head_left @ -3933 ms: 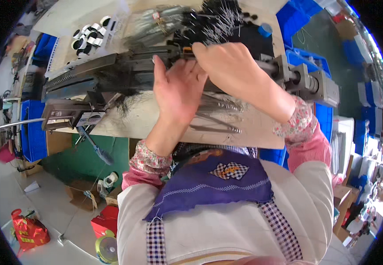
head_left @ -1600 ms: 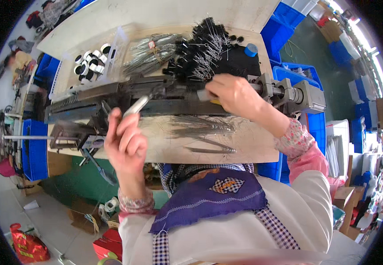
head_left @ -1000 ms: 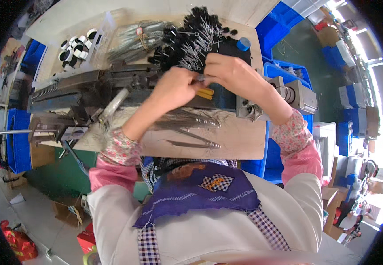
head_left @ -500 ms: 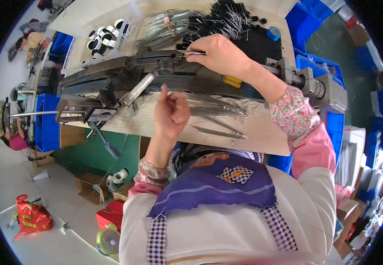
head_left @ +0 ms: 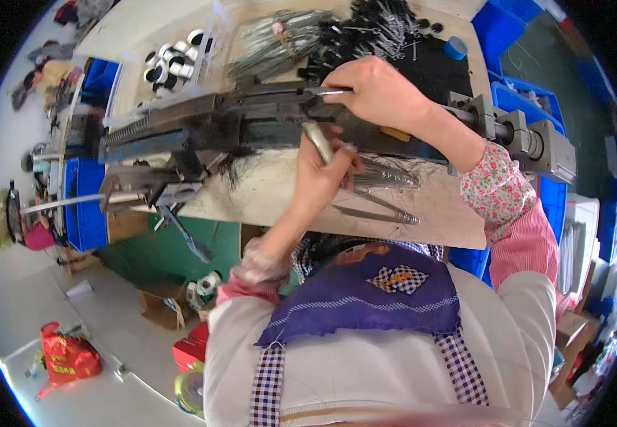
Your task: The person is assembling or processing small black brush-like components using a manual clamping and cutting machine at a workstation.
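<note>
My left hand (head_left: 317, 174) is closed around the silver handle (head_left: 318, 142) of a lever on the dark metal bench machine (head_left: 262, 117). Farther from me, my right hand (head_left: 387, 92) pinches a thin metal wire piece (head_left: 335, 91) at the machine's clamp; its far end meets the dark jaw. Twisted wires (head_left: 394, 176) lie on the wooden bench just beyond my left hand. Under my right wrist sits a yellow block (head_left: 395, 134), partly hidden.
At the back stand a clear bin (head_left: 209, 43) of black and white rolls, bundled wires (head_left: 273, 50) and a heap of small black brushes (head_left: 387, 28). A blue tape roll (head_left: 455, 48) lies to their right. A motor-like block (head_left: 554, 153) closes the machine's right end.
My left hand has moved right and closed on the lever handle, which has swung to the right. My right hand still pinches the wire at the clamp. The whole view has shifted slightly.
</note>
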A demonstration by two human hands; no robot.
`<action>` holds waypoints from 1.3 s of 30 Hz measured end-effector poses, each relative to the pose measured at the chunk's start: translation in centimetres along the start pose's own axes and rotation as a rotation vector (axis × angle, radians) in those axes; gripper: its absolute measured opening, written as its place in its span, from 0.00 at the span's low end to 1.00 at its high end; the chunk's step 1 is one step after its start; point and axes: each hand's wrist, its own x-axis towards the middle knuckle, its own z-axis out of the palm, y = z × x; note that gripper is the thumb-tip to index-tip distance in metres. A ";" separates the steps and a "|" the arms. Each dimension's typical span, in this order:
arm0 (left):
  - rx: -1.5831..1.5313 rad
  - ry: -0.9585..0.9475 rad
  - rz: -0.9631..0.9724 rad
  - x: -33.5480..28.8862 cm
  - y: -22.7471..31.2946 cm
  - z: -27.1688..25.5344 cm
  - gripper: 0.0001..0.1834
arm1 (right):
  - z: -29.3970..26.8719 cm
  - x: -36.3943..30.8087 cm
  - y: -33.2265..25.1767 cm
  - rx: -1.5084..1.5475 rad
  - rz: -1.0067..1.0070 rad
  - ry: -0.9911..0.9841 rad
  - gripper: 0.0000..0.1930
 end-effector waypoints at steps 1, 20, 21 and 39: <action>-0.011 0.025 -0.004 0.3 -1.7 -0.6 0.12 | -0.3 -0.3 -0.1 0.012 -0.010 -0.022 0.10; -0.296 0.661 0.125 -1.0 -3.1 -15.2 0.13 | 0.2 -11.0 1.2 -0.303 0.471 -0.136 0.10; -0.320 0.731 0.213 -1.1 -3.7 -13.7 0.13 | -0.7 -11.9 -0.2 -0.337 0.492 -0.127 0.10; -0.328 0.078 -0.089 4.5 -0.5 4.7 0.13 | -10.4 -8.6 -3.8 -0.135 0.212 0.171 0.09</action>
